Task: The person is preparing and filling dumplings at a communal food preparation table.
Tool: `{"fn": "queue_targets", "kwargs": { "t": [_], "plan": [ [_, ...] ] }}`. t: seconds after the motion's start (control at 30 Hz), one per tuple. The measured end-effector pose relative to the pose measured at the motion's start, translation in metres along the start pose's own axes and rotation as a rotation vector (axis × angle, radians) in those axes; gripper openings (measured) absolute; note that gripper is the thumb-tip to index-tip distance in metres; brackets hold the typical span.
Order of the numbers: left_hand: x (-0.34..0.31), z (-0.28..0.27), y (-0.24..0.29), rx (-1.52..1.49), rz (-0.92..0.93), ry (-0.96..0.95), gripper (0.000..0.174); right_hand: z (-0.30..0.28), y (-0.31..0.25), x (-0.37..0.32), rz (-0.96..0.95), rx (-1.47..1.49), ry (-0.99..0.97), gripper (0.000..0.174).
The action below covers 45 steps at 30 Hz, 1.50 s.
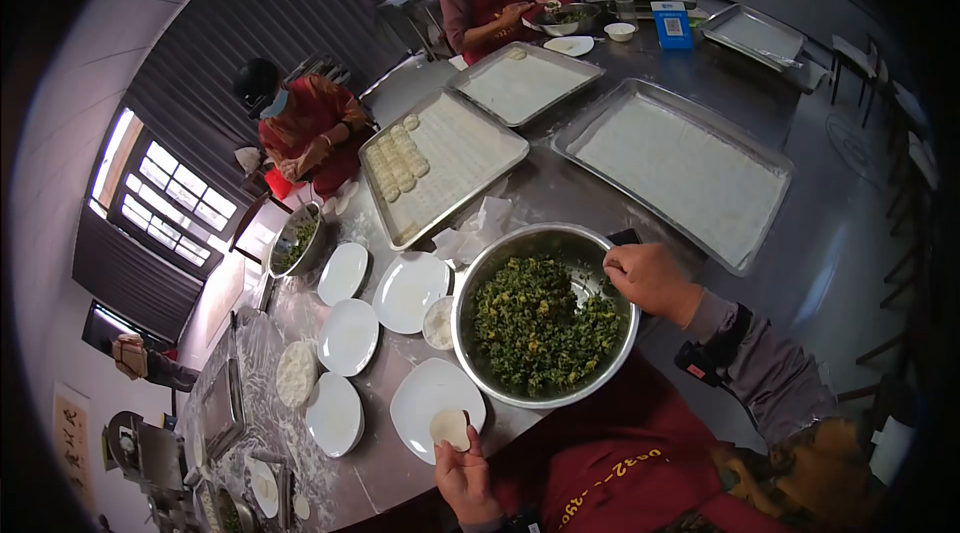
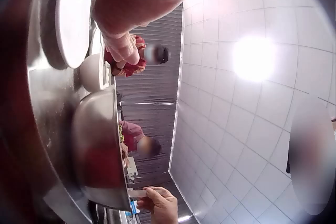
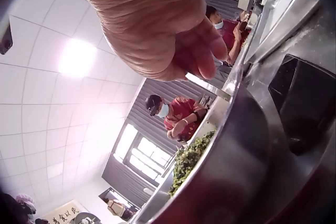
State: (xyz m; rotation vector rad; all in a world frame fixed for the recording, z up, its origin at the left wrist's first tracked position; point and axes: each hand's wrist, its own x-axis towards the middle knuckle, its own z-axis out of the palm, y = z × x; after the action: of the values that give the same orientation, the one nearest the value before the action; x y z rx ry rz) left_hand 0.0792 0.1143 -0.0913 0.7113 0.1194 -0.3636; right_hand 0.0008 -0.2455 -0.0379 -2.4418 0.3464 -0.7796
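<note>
In the head view, my left hand (image 1: 466, 481) pinches a round dough wrapper (image 1: 449, 428) over the near edge of a white plate (image 1: 412, 403). Right of it stands a steel bowl (image 1: 548, 401) heaped with chopped green filling (image 1: 535, 328) flecked with yellow. My right hand (image 1: 650, 278) is at the bowl's far right rim, its fingers curled round a pale, flat handle (image 3: 209, 86) seen in the right wrist view. The handle's lower end is hidden inside the bowl. From the left wrist, my left hand (image 2: 142, 6) shows close, its fingertips pointing away.
Several white plates (image 1: 348, 338) and a small bowl of white powder (image 1: 438, 323) lie to the left on the floury table. Beyond are metal trays (image 1: 680, 163), one with rows of dumplings (image 1: 398, 163). A black object (image 3: 304, 103) sits beside the bowl. Two people work across the table.
</note>
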Motion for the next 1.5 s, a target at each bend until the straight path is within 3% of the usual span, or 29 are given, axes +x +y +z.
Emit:
{"fn": "queue_targets", "kwargs": {
  "t": [0.13,0.33,0.47,0.63,0.9,1.17,1.3,1.4,1.5],
  "plan": [
    [-0.005,0.005,-0.013,-0.006,-0.062,-0.067,0.042,0.016,0.0,-0.01,0.06,0.105,-0.057,0.01],
    [-0.012,0.026,-0.023,-0.02,-0.187,-0.159,0.041,0.031,-0.004,-0.014,0.164,0.368,-0.105,0.012],
    [-0.015,0.042,-0.028,0.049,-0.248,-0.212,0.042,0.031,0.002,-0.015,0.396,0.682,-0.157,0.013],
    [-0.012,0.07,-0.037,0.088,-0.314,-0.329,0.047,0.034,0.008,-0.014,0.526,0.907,-0.128,0.016],
    [-0.003,0.093,-0.054,0.116,-0.319,-0.341,0.047,0.019,0.013,-0.012,0.707,1.224,0.016,0.012],
    [0.006,0.12,-0.079,0.081,-0.287,-0.369,0.055,0.012,-0.011,-0.034,0.607,1.311,0.091,0.016],
    [0.009,0.119,-0.087,0.011,-0.286,-0.342,0.055,0.008,-0.027,-0.048,0.496,1.183,0.109,0.016],
    [0.01,0.122,-0.089,-0.015,-0.282,-0.357,0.055,0.01,-0.039,-0.061,0.345,0.99,0.146,0.014],
    [0.01,0.127,-0.092,-0.034,-0.281,-0.345,0.055,0.002,-0.048,-0.067,-0.067,0.554,0.111,0.016]
  ]
}}
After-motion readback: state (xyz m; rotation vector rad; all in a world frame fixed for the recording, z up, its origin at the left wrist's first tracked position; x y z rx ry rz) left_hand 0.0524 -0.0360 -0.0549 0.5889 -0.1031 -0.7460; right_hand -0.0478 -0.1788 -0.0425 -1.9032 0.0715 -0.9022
